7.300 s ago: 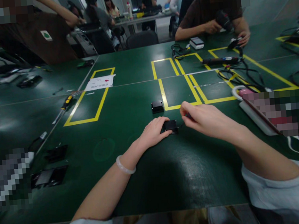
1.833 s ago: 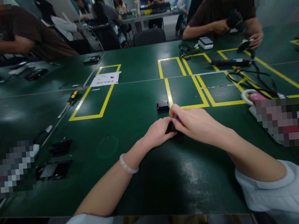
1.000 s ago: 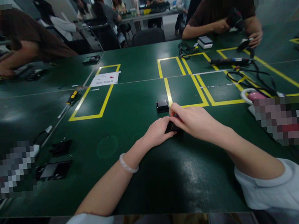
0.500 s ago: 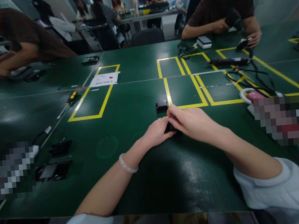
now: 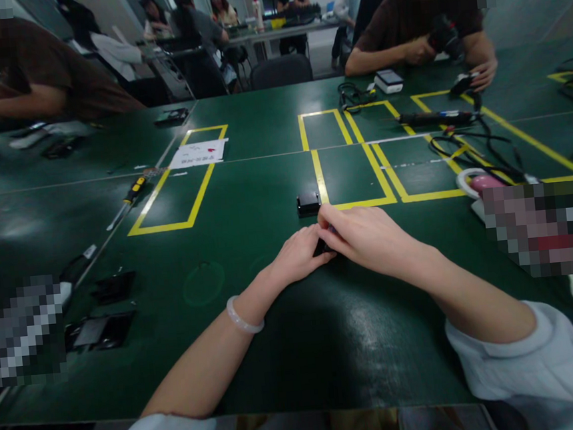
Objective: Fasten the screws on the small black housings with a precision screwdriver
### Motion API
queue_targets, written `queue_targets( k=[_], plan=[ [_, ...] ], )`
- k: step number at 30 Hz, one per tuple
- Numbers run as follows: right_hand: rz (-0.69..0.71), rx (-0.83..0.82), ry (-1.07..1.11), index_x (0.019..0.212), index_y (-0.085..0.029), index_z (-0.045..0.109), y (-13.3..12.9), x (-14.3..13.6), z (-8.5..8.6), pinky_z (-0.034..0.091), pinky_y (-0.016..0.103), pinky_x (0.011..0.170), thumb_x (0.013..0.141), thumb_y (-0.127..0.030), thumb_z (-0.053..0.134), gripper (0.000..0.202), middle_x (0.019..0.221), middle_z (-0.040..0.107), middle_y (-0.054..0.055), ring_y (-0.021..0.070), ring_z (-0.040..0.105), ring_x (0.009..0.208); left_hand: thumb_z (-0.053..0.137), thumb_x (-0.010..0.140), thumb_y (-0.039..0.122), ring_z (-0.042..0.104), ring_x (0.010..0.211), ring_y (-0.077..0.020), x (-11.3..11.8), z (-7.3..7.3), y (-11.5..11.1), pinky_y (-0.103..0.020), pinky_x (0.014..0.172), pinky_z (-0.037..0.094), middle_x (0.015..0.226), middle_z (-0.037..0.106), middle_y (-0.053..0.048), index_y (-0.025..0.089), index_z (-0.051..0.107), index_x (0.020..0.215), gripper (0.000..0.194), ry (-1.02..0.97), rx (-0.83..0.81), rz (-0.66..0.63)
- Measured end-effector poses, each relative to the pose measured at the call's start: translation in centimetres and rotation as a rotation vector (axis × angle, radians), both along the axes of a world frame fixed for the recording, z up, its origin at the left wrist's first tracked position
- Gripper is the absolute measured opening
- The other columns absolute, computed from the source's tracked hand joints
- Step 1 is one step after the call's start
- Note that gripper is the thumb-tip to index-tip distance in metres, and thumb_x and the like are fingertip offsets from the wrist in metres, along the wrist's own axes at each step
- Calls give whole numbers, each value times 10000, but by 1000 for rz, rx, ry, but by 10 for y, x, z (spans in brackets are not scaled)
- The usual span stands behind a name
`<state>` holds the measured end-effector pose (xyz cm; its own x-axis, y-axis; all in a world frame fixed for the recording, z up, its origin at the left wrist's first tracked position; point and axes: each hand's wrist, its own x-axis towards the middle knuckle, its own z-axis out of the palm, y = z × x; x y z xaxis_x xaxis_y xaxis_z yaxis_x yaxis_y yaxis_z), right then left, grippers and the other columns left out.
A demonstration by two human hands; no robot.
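My left hand rests low over the green table, its fingers closed on a small dark object that is mostly covered. Against it, my right hand pinches at the top of that same object; what lies between its fingertips is hidden. A small glossy black box-like part stands on the table just beyond my fingers, by the end of a yellow tape strip. A pale bracelet circles my left wrist.
Yellow tape outlines mark the green table. A yellow-black screwdriver and flat black parts lie left. Cables and a black pen-shaped tool lie right. Across the table, a person holds a power drill.
My hands stay together in nearly the same place, with the view shifted slightly. The person at the far left has moved their hands further left.
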<state>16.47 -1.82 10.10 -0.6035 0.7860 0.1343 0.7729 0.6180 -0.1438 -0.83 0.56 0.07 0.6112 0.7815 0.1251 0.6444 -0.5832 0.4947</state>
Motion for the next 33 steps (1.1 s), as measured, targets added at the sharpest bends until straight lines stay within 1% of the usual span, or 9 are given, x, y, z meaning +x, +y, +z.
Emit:
queue_targets(
  k=[2,4,9,14,17,21,24,28,33],
  plan=[
    [-20,15,-44,986,-189,509,1,0,0,243,291,544,983,-365,326,254,755,661,32,197,617,670,575,872,421,604,1052,-284,0,1,0,-436,912,501,1144,613,-119,164,516,1131,370,6,-2,-2],
    [-36,6,-50,1004,-186,509,1,0,1,241,289,541,984,-346,323,246,747,661,32,196,615,660,579,870,417,603,1057,-286,0,1,0,-442,917,497,1157,608,-125,160,504,1137,378,10,3,-1],
    [-22,-59,28,1060,-174,478,-1,1,5,274,275,558,967,-293,345,202,800,668,32,175,605,670,575,872,432,604,1043,-283,-1,0,-1,-445,912,498,1115,618,-114,164,503,1101,360,-1,8,0],
    [-43,-39,-20,1018,-184,493,0,1,3,259,280,551,982,-370,326,253,758,662,37,193,612,667,587,869,418,604,1042,-281,-1,-1,-1,-439,910,499,1114,621,-109,171,514,1100,345,-5,9,7],
    [-43,-50,-15,1038,-178,485,0,1,2,260,277,544,980,-322,323,225,776,662,35,187,610,664,587,869,431,606,1039,-285,-1,-2,0,-442,900,504,1134,617,-119,162,504,1120,377,8,12,10],
    [-31,-70,48,1077,-167,460,-2,1,4,285,270,559,966,-280,334,203,802,655,31,174,604,676,589,871,421,597,1070,-280,-1,-2,0,-440,930,492,1147,616,-120,154,497,1130,383,-10,18,-6],
    [-29,-65,63,1066,-172,465,-3,1,4,289,270,567,975,-320,330,220,807,660,34,177,609,690,594,870,397,589,1092,-278,-1,-1,0,-434,948,484,1170,610,-119,153,507,1138,373,-22,15,-21],
    [-47,-55,-2,1013,-185,501,0,-1,1,269,275,555,978,-391,344,261,754,662,36,192,614,674,579,878,400,605,1052,-282,0,2,-1,-437,926,494,1145,617,-122,151,526,1123,353,0,5,-23],
    [-29,-48,54,1041,-179,484,0,-1,0,294,267,560,973,-319,345,209,812,667,39,172,602,676,573,878,429,603,1062,-290,0,3,-1,-440,922,497,1146,616,-135,140,524,1112,374,11,-5,-3]
  ],
)
